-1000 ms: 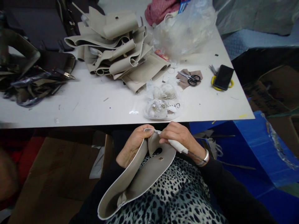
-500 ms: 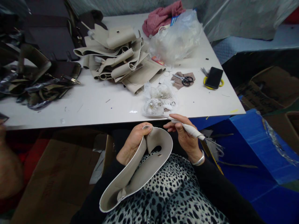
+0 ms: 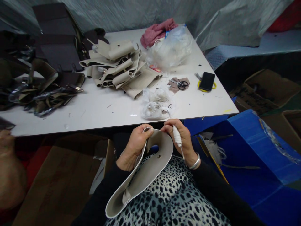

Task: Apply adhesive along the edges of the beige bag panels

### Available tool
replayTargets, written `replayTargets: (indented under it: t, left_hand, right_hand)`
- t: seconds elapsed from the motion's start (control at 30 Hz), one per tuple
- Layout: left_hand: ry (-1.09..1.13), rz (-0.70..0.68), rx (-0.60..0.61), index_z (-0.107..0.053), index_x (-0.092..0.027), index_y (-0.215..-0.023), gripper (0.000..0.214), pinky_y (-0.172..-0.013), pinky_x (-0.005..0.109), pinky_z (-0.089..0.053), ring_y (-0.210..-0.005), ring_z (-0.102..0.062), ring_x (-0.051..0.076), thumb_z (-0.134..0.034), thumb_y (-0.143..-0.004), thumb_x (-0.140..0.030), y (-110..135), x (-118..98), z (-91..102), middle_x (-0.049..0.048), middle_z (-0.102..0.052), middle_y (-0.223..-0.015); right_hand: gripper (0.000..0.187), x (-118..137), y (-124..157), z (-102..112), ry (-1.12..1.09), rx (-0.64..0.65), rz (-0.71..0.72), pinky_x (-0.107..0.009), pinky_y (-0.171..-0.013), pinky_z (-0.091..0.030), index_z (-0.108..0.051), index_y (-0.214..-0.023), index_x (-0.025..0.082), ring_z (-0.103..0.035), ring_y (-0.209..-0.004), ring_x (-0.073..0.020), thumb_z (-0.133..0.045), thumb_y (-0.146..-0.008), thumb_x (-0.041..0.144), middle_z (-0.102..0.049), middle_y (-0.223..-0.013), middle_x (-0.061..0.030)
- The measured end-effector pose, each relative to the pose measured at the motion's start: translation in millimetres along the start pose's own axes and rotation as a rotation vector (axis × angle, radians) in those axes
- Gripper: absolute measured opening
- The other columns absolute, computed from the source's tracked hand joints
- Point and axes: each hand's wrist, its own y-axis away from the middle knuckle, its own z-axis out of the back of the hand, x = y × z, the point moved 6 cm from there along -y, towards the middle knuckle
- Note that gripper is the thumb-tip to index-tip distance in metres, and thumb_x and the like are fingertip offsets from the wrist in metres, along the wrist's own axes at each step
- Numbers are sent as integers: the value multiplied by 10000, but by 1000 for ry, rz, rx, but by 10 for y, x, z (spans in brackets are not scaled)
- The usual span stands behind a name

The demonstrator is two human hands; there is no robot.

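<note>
My left hand [image 3: 136, 141] grips a curved beige leather-like bag piece [image 3: 150, 175] by its upper edge, thumb on the inner side. The piece bends into a loop over my lap, showing an oval hole and a small metal fitting. In my right hand [image 3: 182, 138] lies an awl [image 3: 177, 135] with a white wrapped handle, its thin metal shaft pointing down towards my wrist. The fingertips of that hand are pinched at the piece's top right edge; whether they hold thread there is too small to tell.
On the white table [image 3: 94, 116] lie stacked beige pieces [image 3: 122, 66], a clear plastic bag [image 3: 171, 47], a small bag of white material [image 3: 156, 110], black-handled scissors [image 3: 182, 84] and a phone [image 3: 207, 81]. Dark bags [image 3: 58, 50] stand left. A blue box [image 3: 256, 141] is right; another person's arm [image 3: 10, 169] shows left.
My right hand has moved left to the piece's edge. The awl has swung from a slanted position to nearly upright, shaft downward. The camera view has shifted slightly.
</note>
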Motion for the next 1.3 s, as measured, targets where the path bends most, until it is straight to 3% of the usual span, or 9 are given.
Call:
replayTargets:
  t: [0.07, 0.17, 0.3, 0.53, 0.67, 0.97, 1.3]
  left_hand:
    - [-45, -43, -8, -696, -162, -792, 269, -581, 237, -398, -606, -510, 132, -842, -705, -370, 26, -34, 2, -18, -606, -674]
    - [-72, -77, 0, -720, -162, -803, 223, -611, 241, -422, -641, -531, 138, -826, -728, -343, 58, -57, 2, -5, -635, -720]
    - [-82, -74, -5, -736, -164, -808, 191, -629, 238, -437, -669, -552, 142, -830, -732, -313, 69, -27, 25, 3, -658, -742]
    - [-74, -81, -48, -734, -152, -800, 216, -586, 229, -419, -636, -545, 129, -851, -705, -307, 77, -18, 47, -3, -651, -720]
    - [-28, -34, -15, -714, -140, -790, 278, -566, 230, -421, -608, -545, 125, -872, -676, -338, 80, -2, 7, -8, -645, -687]
    - [-33, -27, -8, -728, -131, -759, 258, -586, 231, -444, -613, -573, 125, -872, -635, -305, 76, 32, 4, 7, -682, -685]
    - [-26, -3, 47, -709, -142, -721, 364, -536, 227, -422, -558, -559, 125, -932, -606, -406, 63, -16, -87, -3, -648, -627]
  right_hand:
    - [231, 12, 6, -55, 76, 55, 32, -308, -786, -548, -654, -1053, 246, -684, -870, -189, -767, -968, 428, -717, -972, -16]
    - [303, 22, 15, -124, 189, 114, 67, -303, -774, -506, -611, -1043, 240, -633, -846, -184, -818, -922, 427, -670, -971, -9]
    - [339, 42, 16, -184, 216, 187, 59, -272, -694, -459, -558, -1042, 239, -576, -743, -155, -824, -913, 406, -628, -915, 16]
    - [345, 87, -1, -231, 249, 241, 91, -254, -667, -438, -517, -1049, 237, -550, -716, -143, -811, -918, 361, -593, -904, 23]
    - [381, 75, -7, -284, 286, 280, 79, -265, -687, -438, -505, -1091, 238, -555, -745, -154, -817, -906, 354, -604, -960, 6]
    - [377, 198, -81, -369, 403, 393, 207, -276, -705, -427, -465, -1079, 237, -538, -778, -170, -802, -928, 316, -566, -962, -4]
    - [286, 237, -37, -291, 368, 357, 236, -260, -708, -408, -484, -1052, 228, -511, -774, -157, -744, -932, 226, -543, -944, 8]
